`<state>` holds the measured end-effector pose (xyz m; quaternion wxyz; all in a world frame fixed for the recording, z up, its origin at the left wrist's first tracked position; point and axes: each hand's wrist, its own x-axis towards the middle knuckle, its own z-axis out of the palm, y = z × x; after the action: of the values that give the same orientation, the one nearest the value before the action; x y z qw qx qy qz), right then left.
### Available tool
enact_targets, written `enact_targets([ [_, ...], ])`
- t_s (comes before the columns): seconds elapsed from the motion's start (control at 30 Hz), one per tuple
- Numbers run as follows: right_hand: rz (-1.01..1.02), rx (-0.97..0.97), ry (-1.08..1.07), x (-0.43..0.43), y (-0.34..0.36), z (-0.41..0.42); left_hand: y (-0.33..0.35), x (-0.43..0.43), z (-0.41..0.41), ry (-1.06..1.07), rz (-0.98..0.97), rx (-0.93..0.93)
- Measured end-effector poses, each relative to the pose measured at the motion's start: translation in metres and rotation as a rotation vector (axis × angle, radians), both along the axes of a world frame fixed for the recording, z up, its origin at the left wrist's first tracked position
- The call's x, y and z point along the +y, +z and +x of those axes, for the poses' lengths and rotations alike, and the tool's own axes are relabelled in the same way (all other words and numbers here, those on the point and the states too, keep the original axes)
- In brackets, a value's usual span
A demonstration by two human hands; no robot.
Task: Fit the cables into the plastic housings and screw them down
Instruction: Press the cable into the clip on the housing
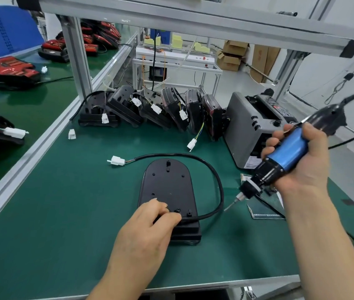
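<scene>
Black plastic, the housing (168, 191) lies flat on the green bench (63, 213) near its front edge. Its cable (215, 176) leaves the near end, loops right and runs past the far end to a white connector (117, 160). Our left hand (150, 226) pinches the cable down beside what looks like the clamp screw (177, 210). Our right hand (301, 161) grips the blue electric screwdriver (286, 152), its bit clear of the housing's right side. We should hold the cable seated, stand the bit upright on the screw, then drive.
</scene>
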<state>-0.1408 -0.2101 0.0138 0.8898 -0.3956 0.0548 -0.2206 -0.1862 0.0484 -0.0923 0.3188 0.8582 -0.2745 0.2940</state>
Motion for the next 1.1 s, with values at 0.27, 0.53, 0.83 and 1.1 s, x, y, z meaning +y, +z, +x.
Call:
enact_targets([
  [0.27,-0.088,-0.140,0.190,0.073,0.023,0.013,0.000,0.001,0.000,-0.011,0.000,0.003],
  [0.53,-0.241,-0.133,0.237,0.093,0.027,0.018,-0.003,0.000,0.002,-0.006,-0.006,-0.009],
  [0.83,-0.348,-0.116,0.228,0.101,0.026,0.017,-0.004,0.001,0.002,-0.007,0.005,0.001],
  [1.1,-0.326,-0.143,0.238,0.103,0.030,0.015,-0.004,0.001,0.002,-0.012,0.012,0.016],
])
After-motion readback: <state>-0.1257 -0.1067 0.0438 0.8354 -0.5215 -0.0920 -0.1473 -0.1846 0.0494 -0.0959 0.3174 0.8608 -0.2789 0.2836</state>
